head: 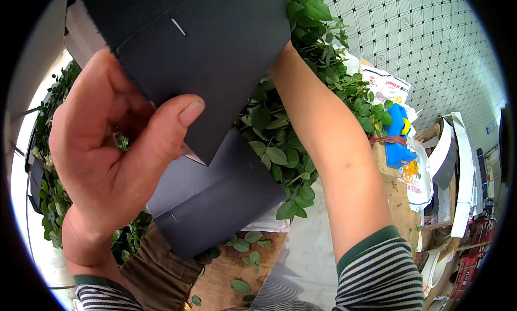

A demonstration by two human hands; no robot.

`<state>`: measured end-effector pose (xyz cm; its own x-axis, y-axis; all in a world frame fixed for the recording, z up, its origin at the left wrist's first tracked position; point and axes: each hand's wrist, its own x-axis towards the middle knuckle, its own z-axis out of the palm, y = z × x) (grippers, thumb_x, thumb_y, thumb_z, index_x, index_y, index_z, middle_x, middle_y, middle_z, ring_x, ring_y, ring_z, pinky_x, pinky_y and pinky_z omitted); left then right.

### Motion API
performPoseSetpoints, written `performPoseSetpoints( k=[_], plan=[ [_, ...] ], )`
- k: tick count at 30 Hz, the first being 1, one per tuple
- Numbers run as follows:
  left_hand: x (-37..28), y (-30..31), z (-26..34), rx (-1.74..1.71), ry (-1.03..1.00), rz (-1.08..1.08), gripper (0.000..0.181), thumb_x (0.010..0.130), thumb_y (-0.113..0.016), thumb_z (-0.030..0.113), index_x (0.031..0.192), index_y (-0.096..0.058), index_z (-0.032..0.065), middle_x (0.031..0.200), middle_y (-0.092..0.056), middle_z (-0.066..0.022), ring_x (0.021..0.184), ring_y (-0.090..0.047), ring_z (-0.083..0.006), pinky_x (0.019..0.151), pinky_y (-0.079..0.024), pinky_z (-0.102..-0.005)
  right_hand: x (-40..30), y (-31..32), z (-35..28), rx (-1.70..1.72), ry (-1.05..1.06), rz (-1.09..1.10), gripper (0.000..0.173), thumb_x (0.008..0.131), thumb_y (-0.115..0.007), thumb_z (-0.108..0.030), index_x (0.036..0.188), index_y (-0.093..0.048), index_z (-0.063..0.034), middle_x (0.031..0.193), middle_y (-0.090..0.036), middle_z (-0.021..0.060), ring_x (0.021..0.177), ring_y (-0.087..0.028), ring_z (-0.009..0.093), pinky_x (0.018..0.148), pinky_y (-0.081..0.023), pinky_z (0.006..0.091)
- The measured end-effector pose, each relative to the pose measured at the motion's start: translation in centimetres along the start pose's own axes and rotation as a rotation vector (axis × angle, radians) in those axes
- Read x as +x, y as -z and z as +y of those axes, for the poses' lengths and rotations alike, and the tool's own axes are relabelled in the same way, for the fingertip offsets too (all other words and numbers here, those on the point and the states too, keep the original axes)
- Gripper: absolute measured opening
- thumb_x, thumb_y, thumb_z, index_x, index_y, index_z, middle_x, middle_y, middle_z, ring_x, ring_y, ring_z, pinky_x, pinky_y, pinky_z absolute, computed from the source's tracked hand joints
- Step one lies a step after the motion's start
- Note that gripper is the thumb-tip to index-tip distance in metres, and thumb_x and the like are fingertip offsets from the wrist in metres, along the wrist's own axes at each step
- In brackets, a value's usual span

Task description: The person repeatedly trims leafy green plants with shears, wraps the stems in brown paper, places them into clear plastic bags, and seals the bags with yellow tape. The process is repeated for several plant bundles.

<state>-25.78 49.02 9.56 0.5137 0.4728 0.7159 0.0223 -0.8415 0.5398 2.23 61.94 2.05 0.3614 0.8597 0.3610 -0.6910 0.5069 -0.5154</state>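
My left hand (109, 137) grips the edge of a black cardboard sheet (218, 56), thumb on the near face and the fingers curled behind. A metal staple (178, 27) shows in that sheet, which is close to the camera. My right forearm (335, 129) reaches up on the right, and the hand is hidden behind the same sheet. Below lies a second dark cardboard piece (222, 214), creased and stapled, against leafy green stems (278, 153). Whether flower heads are inside the cardboard cannot be seen.
Loose leaves (241, 286) are scattered on a wooden tabletop (226, 266), beside clear plastic film (303, 254). At right are a blue tape dispenser (396, 137) tied with a brown band and a printed plastic bag (418, 190) holding yellow rubber bands. More foliage (52, 198) stands at left.
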Motion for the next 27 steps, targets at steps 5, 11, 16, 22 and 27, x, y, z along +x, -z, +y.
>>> performPoseSetpoints(
  k=[5,11,16,22,27],
  plan=[
    [-0.7,1.1,3.5,0.045,-0.021,0.209,0.036,0.082,-0.065,0.01,0.113,-0.05,-0.0018,0.086,-0.064,-0.0075,0.05,-0.055,-0.006,0.046,-0.045,-0.0146,0.0,-3.2,-4.9,-0.086,0.099,0.099,0.069,0.088,-0.034,-0.06,0.136,-0.036,-0.0095,0.138,-0.039,0.0069,0.126,-0.037,0.025,0.103,-0.031,0.0444],
    [-2.2,2.3,6.0,0.016,-0.212,0.028,0.044,0.079,-0.067,0.008,0.116,-0.046,-0.0026,0.093,-0.063,-0.0123,0.065,-0.06,-0.0142,0.058,-0.05,-0.0226,-2.0,-5.8,-12.2,-0.198,0.228,0.188,0.065,0.089,-0.036,-0.056,0.134,-0.038,-0.0094,0.136,-0.041,0.007,0.124,-0.039,0.025,0.103,-0.033,0.0442],
    [-3.5,4.2,10.8,0.244,-0.422,-0.145,0.034,0.076,-0.066,0.005,0.107,-0.053,-0.0018,0.098,-0.063,-0.0143,0.083,-0.064,-0.0238,0.07,-0.052,-0.0327,-4.5,-10.2,-14.7,-0.23,0.22,0.178,0.061,0.089,-0.037,-0.052,0.133,-0.039,-0.0093,0.135,-0.043,0.007,0.122,-0.041,0.025,0.102,-0.034,0.044],
    [-8.8,-4.8,13.9,-0.194,-0.558,-0.011,0.017,0.06,-0.058,0.013,0.074,-0.06,0.0049,0.068,-0.057,-0.0064,0.052,-0.056,-0.0166,0.042,-0.043,-0.0275,-14.6,-13.4,-22.3,-0.39,0.327,0.273,0.057,0.09,-0.039,-0.048,0.132,-0.041,-0.0091,0.133,-0.045,0.0071,0.121,-0.043,0.025,0.101,-0.035,0.0438],
    [-14.2,-6.2,17.5,-0.433,-0.479,-0.229,0.028,0.074,-0.063,0.019,0.095,-0.06,0.0011,0.088,-0.057,-0.0112,0.073,-0.057,-0.0242,0.064,-0.046,-0.0369,-27.7,-17.0,-25.2,-0.435,0.36,0.371,0.054,0.091,-0.04,-0.045,0.13,-0.043,-0.009,0.132,-0.046,0.0072,0.119,-0.045,0.025,0.101,-0.036,0.0436]
  ],
)
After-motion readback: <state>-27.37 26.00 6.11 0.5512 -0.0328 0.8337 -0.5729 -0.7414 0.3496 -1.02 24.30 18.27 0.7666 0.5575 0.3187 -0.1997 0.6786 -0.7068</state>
